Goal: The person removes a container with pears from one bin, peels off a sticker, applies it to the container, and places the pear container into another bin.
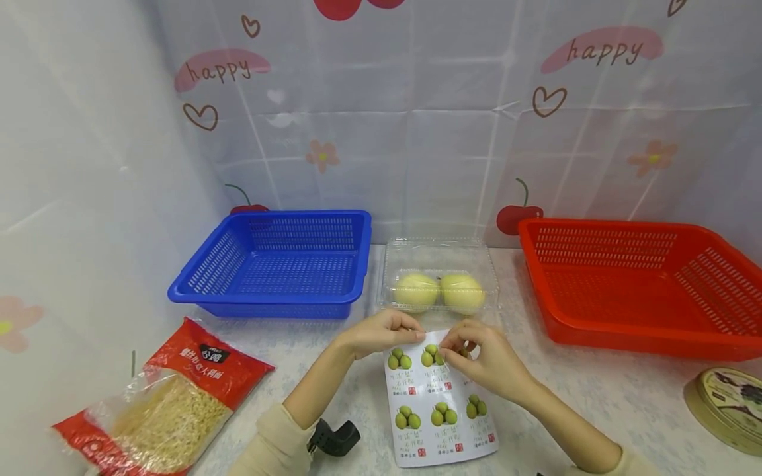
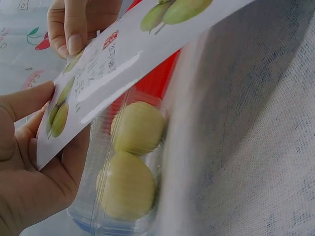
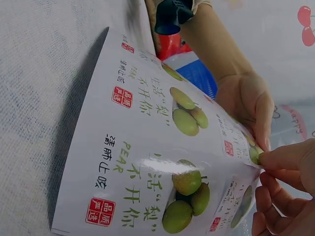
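Note:
A glossy white sheet of pear stickers (image 1: 424, 423), printed with repeated green pears and lettering, is held up at a tilt above the table. My left hand (image 1: 383, 334) grips its top edge, thumb on the printed face and fingers behind, as the left wrist view shows. Near the top right part of the sheet, my right hand (image 1: 491, 360) pinches it between thumb and forefinger; whether a single sticker is lifted there I cannot tell. Just beyond the hands stands a closed clear plastic box (image 1: 440, 254) holding two pale yellow pears (image 2: 125, 184).
A blue basket (image 1: 268, 307) stands at the back left, a red basket (image 1: 637, 337) at the right. Front left lies a bag of pasta (image 1: 172, 410). A round gold tin (image 1: 729, 410) sits at the right edge. A black wrist device (image 1: 336, 437) is by the left forearm.

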`<state>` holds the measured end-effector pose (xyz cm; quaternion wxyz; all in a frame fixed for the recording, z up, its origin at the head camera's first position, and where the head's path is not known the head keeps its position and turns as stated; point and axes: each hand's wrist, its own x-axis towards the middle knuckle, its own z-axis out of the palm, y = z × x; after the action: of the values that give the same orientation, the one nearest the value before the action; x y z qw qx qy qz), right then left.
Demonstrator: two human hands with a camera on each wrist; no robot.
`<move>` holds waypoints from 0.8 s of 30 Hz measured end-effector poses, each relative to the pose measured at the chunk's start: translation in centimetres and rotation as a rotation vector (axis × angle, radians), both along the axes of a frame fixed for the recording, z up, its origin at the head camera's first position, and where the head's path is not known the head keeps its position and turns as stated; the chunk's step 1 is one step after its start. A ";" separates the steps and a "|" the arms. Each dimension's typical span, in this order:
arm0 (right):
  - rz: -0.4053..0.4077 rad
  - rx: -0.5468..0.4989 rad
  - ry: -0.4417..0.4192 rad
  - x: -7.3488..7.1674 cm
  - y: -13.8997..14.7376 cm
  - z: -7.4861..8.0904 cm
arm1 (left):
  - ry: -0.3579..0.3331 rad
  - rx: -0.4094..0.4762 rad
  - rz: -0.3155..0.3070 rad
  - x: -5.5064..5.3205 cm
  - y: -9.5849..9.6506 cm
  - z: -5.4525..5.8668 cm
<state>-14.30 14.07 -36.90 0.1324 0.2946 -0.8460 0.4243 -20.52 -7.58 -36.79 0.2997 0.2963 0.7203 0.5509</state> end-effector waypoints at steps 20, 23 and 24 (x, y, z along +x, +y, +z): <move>0.052 0.014 0.041 -0.2 0.0 -0.6 | 0.034 -0.093 -0.044 -0.5 0.4 0.2; 0.073 0.014 0.022 -0.2 0.1 -0.5 | 0.027 -0.075 -0.056 -0.5 0.3 0.2; 0.084 0.008 0.012 -0.1 0.1 -0.5 | 0.021 -0.063 -0.068 -0.6 0.2 0.2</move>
<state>-14.44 14.19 -37.36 0.1183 0.3328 -0.8339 0.4241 -21.09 -7.34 -36.59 0.3199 0.3169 0.7300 0.5142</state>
